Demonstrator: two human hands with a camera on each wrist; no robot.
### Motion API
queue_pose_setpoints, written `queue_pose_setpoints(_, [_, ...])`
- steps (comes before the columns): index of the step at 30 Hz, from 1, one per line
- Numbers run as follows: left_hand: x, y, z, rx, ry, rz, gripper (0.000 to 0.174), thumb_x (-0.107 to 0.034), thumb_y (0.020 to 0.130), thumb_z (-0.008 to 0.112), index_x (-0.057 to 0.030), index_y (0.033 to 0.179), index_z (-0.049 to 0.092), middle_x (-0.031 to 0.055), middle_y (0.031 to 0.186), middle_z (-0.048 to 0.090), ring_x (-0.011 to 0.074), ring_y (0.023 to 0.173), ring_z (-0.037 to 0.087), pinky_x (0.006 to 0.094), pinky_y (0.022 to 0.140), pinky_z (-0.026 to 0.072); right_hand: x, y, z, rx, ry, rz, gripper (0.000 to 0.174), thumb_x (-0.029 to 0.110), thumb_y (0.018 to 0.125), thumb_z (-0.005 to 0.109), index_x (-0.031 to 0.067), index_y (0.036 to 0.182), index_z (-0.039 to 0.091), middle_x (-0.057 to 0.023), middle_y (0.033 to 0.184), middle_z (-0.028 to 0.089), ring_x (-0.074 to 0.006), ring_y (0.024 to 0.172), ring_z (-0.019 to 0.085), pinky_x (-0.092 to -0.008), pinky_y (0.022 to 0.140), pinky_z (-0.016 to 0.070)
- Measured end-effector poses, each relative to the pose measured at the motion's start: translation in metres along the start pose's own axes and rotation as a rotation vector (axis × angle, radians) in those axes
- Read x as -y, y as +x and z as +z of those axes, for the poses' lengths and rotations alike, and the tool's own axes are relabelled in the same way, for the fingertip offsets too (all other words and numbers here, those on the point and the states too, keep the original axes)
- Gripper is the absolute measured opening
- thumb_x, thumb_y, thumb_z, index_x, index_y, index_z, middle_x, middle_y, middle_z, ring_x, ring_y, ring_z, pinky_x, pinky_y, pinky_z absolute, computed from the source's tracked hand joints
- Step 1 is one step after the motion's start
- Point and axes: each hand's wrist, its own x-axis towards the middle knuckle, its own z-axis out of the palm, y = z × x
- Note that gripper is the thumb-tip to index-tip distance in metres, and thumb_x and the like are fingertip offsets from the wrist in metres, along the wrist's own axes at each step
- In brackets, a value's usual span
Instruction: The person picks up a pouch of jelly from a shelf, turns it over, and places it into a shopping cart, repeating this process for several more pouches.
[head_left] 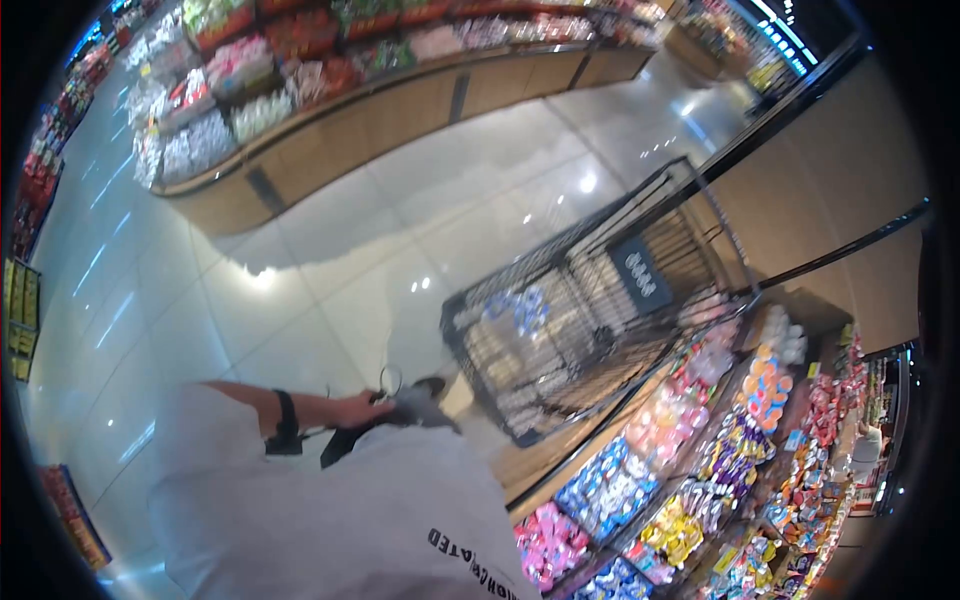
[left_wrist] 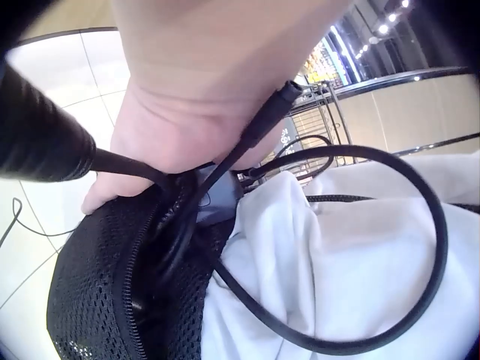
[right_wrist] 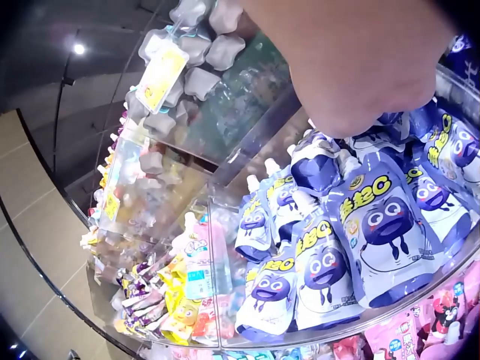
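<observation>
In the left wrist view my left hand (left_wrist: 176, 124) rests at the top of a black mesh pouch (left_wrist: 94, 277) with a zip. A grey object (left_wrist: 217, 195) lies under the hand, beside black cables (left_wrist: 360, 347); the fingers are mostly hidden. The head view has the left hand (head_left: 355, 410) low in front of the white shirt (head_left: 330, 500). In the right wrist view my right hand (right_wrist: 360, 75) is over purple-and-white pouches (right_wrist: 386, 225) in a clear bin, its fingers out of sight. Whether it touches a pouch I cannot tell.
A black wire shopping cart (head_left: 540, 330) with a few items inside stands beside the candy shelves at the right. Across the tiled floor (head_left: 350, 260) is a curved wooden display (head_left: 400, 120) loaded with packaged goods. A yellow price tag (right_wrist: 161, 77) hangs by the bins.
</observation>
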Motion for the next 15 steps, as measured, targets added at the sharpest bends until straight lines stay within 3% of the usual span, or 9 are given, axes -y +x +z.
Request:
queue_pose_setpoints(4, [-0.003,0.003,-0.005,0.004,-0.016,-0.05,0.101,-0.073,0.085,0.051,0.0059,0.145,0.03,0.0219,0.138,0.049,0.0302,0.124,0.052,0.0406,0.102,0.0425,0.047,0.019,-0.034,-0.042,0.066,0.072,0.043,0.02,0.082,0.064,-0.0042,0.116,0.056,-0.0251,0.108,0.064,-0.0423,0.097,0.064,-0.0464,0.079,0.0533])
queue_pose_setpoints(9, [0.015,0.031,-0.01,0.1,-0.063,-0.011,0.095,-0.069,0.087,0.055,0.0048,0.143,0.032,0.0204,0.137,0.05,0.0284,0.123,0.053,0.0394,0.101,0.0439,0.068,0.03,-0.061,-0.062,0.096,0.129,0.043,0.022,0.084,0.063,-0.0044,0.117,0.055,-0.0248,0.11,0.063,-0.042,0.098,0.064,-0.0468,0.079,0.0531])
queue_pose_setpoints(15, [0.021,0.04,-0.014,0.059,-0.021,-0.031,0.096,-0.071,0.085,0.054,0.0044,0.142,0.036,0.0192,0.136,0.052,0.0272,0.122,0.054,0.0377,0.099,0.045,0.079,0.034,-0.071,-0.082,0.116,0.19,0.044,0.024,0.086,0.061,-0.0046,0.119,0.055,-0.0245,0.113,0.063,-0.0415,0.1,0.063,-0.0473,0.08,0.0529])
